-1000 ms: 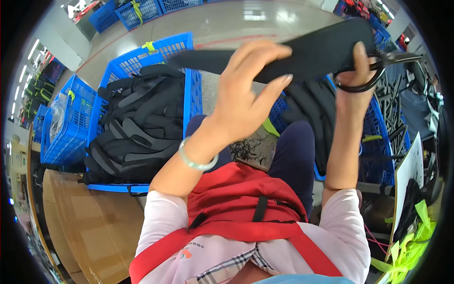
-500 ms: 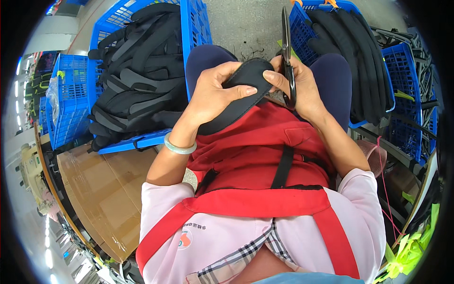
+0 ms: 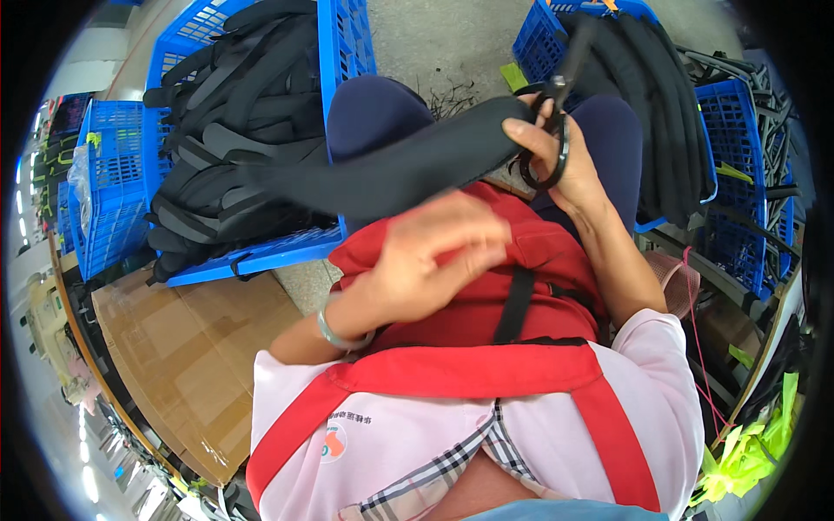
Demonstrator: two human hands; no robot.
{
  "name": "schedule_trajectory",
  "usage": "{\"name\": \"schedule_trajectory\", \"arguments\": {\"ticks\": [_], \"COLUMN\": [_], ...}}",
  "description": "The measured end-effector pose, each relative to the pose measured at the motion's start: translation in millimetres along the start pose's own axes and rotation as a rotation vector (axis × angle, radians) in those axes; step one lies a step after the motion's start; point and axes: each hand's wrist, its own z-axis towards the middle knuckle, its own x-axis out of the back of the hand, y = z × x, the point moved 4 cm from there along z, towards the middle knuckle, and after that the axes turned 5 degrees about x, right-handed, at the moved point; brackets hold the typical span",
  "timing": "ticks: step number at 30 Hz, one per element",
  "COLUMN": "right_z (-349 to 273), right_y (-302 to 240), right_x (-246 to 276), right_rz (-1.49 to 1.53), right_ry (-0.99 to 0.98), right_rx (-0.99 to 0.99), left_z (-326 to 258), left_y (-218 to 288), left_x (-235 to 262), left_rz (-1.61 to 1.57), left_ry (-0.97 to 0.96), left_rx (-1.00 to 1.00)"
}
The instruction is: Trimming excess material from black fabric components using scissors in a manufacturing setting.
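Observation:
My right hand (image 3: 565, 165) holds black-handled scissors (image 3: 560, 161), their blurred blades pointing away from me. That same hand pinches the end of a long black padded strap (image 3: 434, 156). The strap stretches left across my lap, and its far end is smeared over the blue basket of similar pieces. Nearer to me, my left hand (image 3: 430, 256) is off the strap, above the red apron (image 3: 469, 321). It is blurred, its fingers loosely stretched with nothing visible in them.
At the left a blue basket (image 3: 347, 52) is heaped with black padded straps (image 3: 252, 113). Another blue basket (image 3: 539, 48) at the right holds long black pieces (image 3: 669, 122). A cardboard sheet (image 3: 174, 365) lies at the lower left. Dark thread scraps (image 3: 447, 100) litter the floor ahead.
My left hand has let go of the strap and drawn back toward me. The strap now extends left from my right hand, which has turned the scissors.

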Motion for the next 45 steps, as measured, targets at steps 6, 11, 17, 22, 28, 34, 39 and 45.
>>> {"name": "schedule_trajectory", "arguments": {"ticks": [6, 11, 17, 22, 28, 34, 39, 45], "right_z": [4, -16, -20, -22, -20, -24, -38, -49], "right_y": [4, 34, 27, 29, 37, 16, -3, -13], "right_x": [12, -10, -8, -16, -39, -21, 5, 9], "right_rz": [0.082, 0.016, -0.256, -0.227, -0.22, -0.581, -0.939, -1.008], "right_ry": [-0.03, -0.14, -0.141, -0.097, -0.165, -0.349, -0.47, -0.533], "right_rx": [0.067, -0.049, 0.0, -0.001, 0.073, -0.15, -0.099, -0.043], "left_z": [-26, 8, 8, 12, 19, 12, 13, 12], "left_y": [-71, -95, -101, -99, -92, -106, -100, -105], "left_x": [16, 42, 49, 48, 30, 44, 47, 47], "left_rz": [-0.751, -1.182, -1.038, -0.996, -0.991, -0.959, -0.967, -0.936], "left_ry": [0.331, 0.512, 0.479, 0.509, 0.441, 0.441, 0.461, 0.421], "left_rx": [0.466, 0.381, 0.322, 0.302, 0.299, 0.318, 0.325, 0.321]}}
